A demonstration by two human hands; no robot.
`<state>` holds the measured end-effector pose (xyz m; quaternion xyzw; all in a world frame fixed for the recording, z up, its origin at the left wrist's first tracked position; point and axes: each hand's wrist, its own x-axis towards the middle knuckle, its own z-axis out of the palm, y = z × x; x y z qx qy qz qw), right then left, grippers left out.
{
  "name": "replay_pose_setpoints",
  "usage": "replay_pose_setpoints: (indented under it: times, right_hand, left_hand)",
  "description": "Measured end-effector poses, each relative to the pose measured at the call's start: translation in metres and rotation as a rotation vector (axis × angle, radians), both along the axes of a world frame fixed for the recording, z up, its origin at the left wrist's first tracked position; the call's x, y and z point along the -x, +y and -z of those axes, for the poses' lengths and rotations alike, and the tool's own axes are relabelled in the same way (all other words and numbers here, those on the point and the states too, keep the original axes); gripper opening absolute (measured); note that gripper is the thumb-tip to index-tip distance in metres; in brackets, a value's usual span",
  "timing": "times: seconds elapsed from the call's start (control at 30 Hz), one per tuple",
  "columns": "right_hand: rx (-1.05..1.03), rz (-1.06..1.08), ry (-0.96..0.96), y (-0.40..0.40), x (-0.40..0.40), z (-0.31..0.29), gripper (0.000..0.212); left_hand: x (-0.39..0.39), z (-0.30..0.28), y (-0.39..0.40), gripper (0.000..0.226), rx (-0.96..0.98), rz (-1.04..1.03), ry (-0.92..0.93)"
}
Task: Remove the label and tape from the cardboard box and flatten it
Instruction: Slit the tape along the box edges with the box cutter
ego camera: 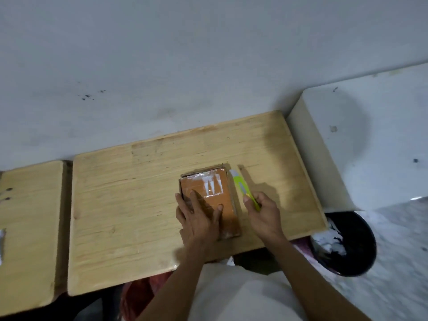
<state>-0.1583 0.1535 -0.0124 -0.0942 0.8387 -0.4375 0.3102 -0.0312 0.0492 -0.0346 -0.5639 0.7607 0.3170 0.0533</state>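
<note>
A small brown cardboard box [215,195] lies flat on the wooden table [139,193], wrapped in glossy tape, with torn white label remains [212,184] near its far end. My left hand [199,214] rests on the box's near half, fingers spread and straight, pressing it down. My right hand [262,214] grips the near end of a lime-green utility knife [243,187]. The knife lies along the box's right side and points away from me. Its tip is close to the box's far right corner.
A second wooden table [27,228] stands to the left with a narrow gap between. A white block [347,147] abuts the table's right end. A black bin [347,246] holding white scraps sits on the floor at the right. A wall runs behind.
</note>
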Motion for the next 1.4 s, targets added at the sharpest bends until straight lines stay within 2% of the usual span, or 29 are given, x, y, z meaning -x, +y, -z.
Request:
replay_pose_setpoints:
  times: [0.2,0.37,0.47,0.53,0.77,1.13,1.27,1.4]
  right_hand:
    - [-0.046,0.215,0.051,0.002,-0.059,-0.005,0.024]
    - [0.009,0.477,-0.067,-0.010,-0.100,-0.006,0.025]
    - [0.024,0.597,-0.155,-0.021,-0.115,-0.004,0.023]
    - [0.034,0.650,-0.211,-0.030,-0.120,-0.004,0.021]
    - [0.027,0.682,-0.165,-0.039,-0.113,0.000,0.021]
    - [0.016,0.274,-0.104,-0.057,-0.047,-0.002,0.012]
    - [0.030,0.155,-0.119,-0.064,-0.022,-0.002,0.004]
    - [0.017,0.065,-0.108,-0.066,-0.007,-0.001,0.019]
  left_hand:
    - [0.001,0.001,-0.052,0.089,0.089,0.192,0.075]
    - [0.015,0.010,-0.102,0.081,0.121,0.590,0.019]
    - [0.017,0.012,-0.110,0.076,0.044,0.653,0.098]
    - [0.013,0.009,-0.106,0.074,0.020,0.629,0.144]
    - [-0.021,-0.004,-0.090,0.070,0.003,0.472,0.129]
    - [-0.048,-0.014,-0.036,0.073,-0.085,-0.121,0.129]
    - [-0.038,-0.016,-0.023,0.072,-0.103,-0.217,0.104]
    - [-0.032,-0.016,-0.010,0.082,-0.128,-0.223,0.080]
